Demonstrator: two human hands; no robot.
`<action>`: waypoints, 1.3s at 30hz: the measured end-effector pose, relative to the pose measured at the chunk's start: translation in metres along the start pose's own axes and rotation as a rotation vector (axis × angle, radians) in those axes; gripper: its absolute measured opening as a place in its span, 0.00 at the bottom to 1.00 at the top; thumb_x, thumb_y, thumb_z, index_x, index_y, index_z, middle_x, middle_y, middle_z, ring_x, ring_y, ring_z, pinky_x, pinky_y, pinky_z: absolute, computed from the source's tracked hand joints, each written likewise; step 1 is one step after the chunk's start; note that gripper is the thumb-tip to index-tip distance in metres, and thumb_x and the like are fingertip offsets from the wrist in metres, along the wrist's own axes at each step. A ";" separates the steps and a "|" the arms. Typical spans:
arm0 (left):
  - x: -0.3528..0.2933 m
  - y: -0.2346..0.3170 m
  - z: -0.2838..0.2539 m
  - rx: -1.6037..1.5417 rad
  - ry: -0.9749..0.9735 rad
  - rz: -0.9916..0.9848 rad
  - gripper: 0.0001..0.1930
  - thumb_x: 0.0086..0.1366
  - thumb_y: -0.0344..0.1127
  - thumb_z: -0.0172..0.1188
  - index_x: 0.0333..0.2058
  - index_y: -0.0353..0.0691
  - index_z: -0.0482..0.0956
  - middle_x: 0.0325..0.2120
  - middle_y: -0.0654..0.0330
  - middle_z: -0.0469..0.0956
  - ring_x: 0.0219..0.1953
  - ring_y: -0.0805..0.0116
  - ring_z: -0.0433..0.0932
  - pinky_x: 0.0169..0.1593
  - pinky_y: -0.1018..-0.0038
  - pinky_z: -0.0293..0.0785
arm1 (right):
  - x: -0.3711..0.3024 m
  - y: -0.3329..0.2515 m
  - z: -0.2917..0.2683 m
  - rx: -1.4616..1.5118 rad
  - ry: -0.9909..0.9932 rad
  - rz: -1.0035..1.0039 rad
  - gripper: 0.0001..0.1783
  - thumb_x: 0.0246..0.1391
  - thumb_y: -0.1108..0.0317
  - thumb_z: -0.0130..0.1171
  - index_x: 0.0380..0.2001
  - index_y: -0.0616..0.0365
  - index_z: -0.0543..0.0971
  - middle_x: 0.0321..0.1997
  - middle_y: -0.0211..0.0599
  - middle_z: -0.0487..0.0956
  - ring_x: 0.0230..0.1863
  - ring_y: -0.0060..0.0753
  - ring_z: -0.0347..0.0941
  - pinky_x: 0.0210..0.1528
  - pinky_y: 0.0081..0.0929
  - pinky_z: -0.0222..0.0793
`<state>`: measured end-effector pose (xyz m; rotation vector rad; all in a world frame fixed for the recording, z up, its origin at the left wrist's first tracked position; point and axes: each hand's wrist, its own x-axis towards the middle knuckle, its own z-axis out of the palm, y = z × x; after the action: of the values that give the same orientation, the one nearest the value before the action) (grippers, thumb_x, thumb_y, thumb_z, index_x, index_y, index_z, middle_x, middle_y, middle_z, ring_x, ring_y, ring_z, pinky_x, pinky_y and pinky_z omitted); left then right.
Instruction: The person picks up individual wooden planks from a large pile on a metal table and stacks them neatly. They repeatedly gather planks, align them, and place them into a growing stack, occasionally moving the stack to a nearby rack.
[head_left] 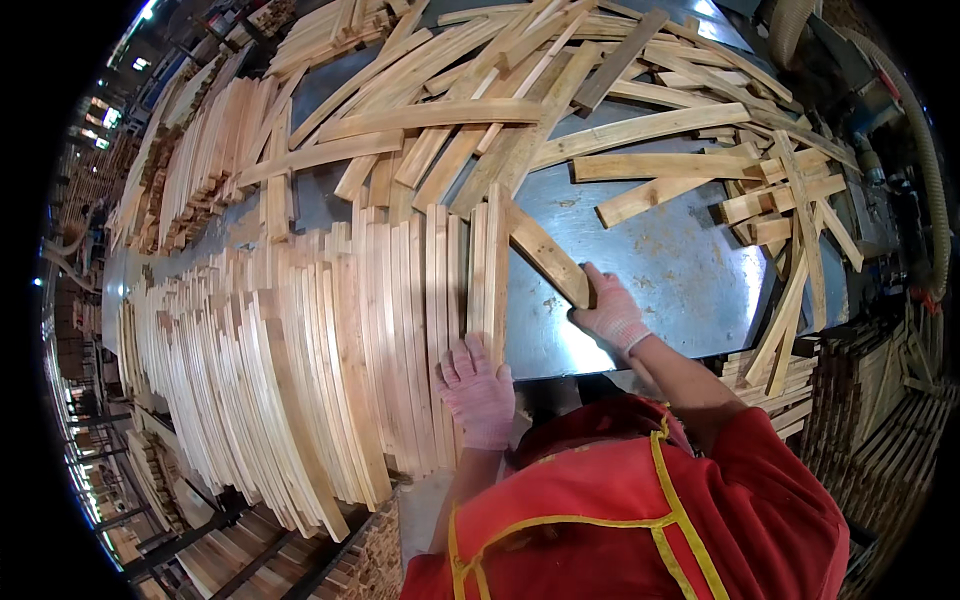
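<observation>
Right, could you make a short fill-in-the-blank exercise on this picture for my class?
1. The pinkish-gloved right hand grips a flat light-brown board made of ____.
2. The pinkish-gloved left hand lies over the long row of pale wooden strips, to the ____ of that board.
3. The red fabric apron has ____ trim.

Missing words: wood; left; yellow.

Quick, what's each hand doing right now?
Left hand: open, laid flat against the row of wooden strips.
Right hand: closed, holding the near end of a wooden board.
</observation>
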<state>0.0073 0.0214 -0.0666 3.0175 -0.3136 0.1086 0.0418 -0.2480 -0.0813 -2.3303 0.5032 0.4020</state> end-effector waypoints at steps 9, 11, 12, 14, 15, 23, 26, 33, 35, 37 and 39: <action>0.015 -0.029 0.026 -0.366 0.024 0.093 0.40 0.63 0.49 0.68 0.69 0.37 0.67 0.66 0.47 0.68 0.72 0.44 0.62 0.74 0.45 0.57 | 0.005 -0.071 0.077 -0.014 -0.468 -0.178 0.47 0.64 0.44 0.61 0.72 0.71 0.64 0.58 0.71 0.80 0.62 0.60 0.78 0.66 0.42 0.72; 0.015 -0.021 0.023 -0.309 0.024 0.135 0.41 0.63 0.53 0.68 0.69 0.37 0.67 0.68 0.47 0.66 0.71 0.43 0.63 0.74 0.47 0.58 | 0.018 -0.079 0.061 -0.166 -0.578 -0.228 0.44 0.63 0.44 0.60 0.68 0.71 0.68 0.57 0.73 0.80 0.61 0.62 0.78 0.65 0.44 0.73; 0.019 -0.017 0.018 -0.280 0.029 0.154 0.42 0.63 0.55 0.68 0.70 0.37 0.67 0.69 0.47 0.65 0.70 0.42 0.64 0.73 0.47 0.59 | 0.022 -0.083 0.043 -0.195 -0.624 -0.270 0.42 0.62 0.46 0.61 0.65 0.73 0.70 0.55 0.73 0.81 0.60 0.61 0.79 0.64 0.44 0.73; 0.025 -0.012 0.007 -0.192 0.011 0.170 0.40 0.63 0.52 0.67 0.67 0.35 0.68 0.66 0.46 0.67 0.68 0.41 0.66 0.72 0.44 0.59 | 0.047 -0.074 0.027 0.023 -0.504 -0.266 0.40 0.61 0.48 0.62 0.62 0.74 0.73 0.53 0.71 0.82 0.58 0.59 0.80 0.62 0.43 0.74; 0.027 -0.009 0.006 -0.149 -0.001 0.186 0.39 0.62 0.51 0.66 0.66 0.35 0.69 0.64 0.45 0.67 0.67 0.40 0.66 0.71 0.43 0.60 | 0.070 -0.057 0.032 0.271 -0.332 -0.212 0.40 0.60 0.48 0.64 0.62 0.73 0.73 0.52 0.68 0.83 0.57 0.57 0.81 0.61 0.41 0.74; 0.035 -0.010 0.030 -0.042 0.031 0.239 0.42 0.57 0.49 0.64 0.68 0.36 0.67 0.67 0.40 0.66 0.69 0.36 0.66 0.73 0.41 0.58 | 0.246 -0.129 0.029 1.042 0.200 0.234 0.29 0.59 0.56 0.70 0.53 0.68 0.76 0.45 0.46 0.82 0.41 0.36 0.80 0.44 0.34 0.75; 0.032 -0.016 0.031 -0.094 -0.050 0.166 0.41 0.58 0.46 0.63 0.69 0.36 0.66 0.67 0.39 0.66 0.69 0.36 0.66 0.73 0.40 0.58 | 0.269 -0.173 0.000 1.006 0.156 0.335 0.33 0.53 0.60 0.74 0.56 0.70 0.76 0.51 0.51 0.84 0.48 0.46 0.81 0.54 0.38 0.76; 0.028 -0.009 0.036 0.101 -0.100 0.153 0.39 0.61 0.45 0.62 0.70 0.37 0.65 0.69 0.39 0.64 0.72 0.34 0.62 0.75 0.39 0.54 | 0.208 -0.104 -0.120 0.236 0.740 -0.842 0.33 0.45 0.68 0.78 0.56 0.56 0.81 0.58 0.53 0.82 0.59 0.59 0.79 0.62 0.45 0.76; 0.026 -0.010 0.036 0.108 -0.118 0.138 0.40 0.61 0.46 0.64 0.70 0.38 0.65 0.69 0.39 0.64 0.72 0.34 0.61 0.76 0.39 0.53 | 0.143 -0.048 -0.123 0.047 0.423 -0.750 0.32 0.47 0.69 0.76 0.58 0.57 0.79 0.63 0.55 0.79 0.62 0.60 0.77 0.66 0.45 0.74; 0.032 -0.010 0.037 0.098 -0.112 0.149 0.42 0.59 0.48 0.66 0.70 0.39 0.64 0.68 0.40 0.65 0.72 0.34 0.61 0.76 0.40 0.52 | 0.092 -0.007 -0.100 1.099 -0.226 -0.528 0.34 0.52 0.71 0.71 0.64 0.56 0.75 0.65 0.51 0.78 0.63 0.55 0.77 0.67 0.46 0.75; 0.039 -0.007 0.028 0.060 -0.112 0.172 0.44 0.57 0.48 0.69 0.70 0.39 0.64 0.67 0.42 0.65 0.71 0.35 0.61 0.77 0.40 0.51 | 0.067 0.025 -0.084 1.822 -0.484 -0.012 0.42 0.54 0.73 0.69 0.72 0.57 0.68 0.66 0.44 0.78 0.63 0.46 0.78 0.68 0.45 0.74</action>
<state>0.0487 0.0172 -0.0919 3.0566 -0.5913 -0.0384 0.1005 -0.3399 -0.0647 -0.4504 0.3207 0.2532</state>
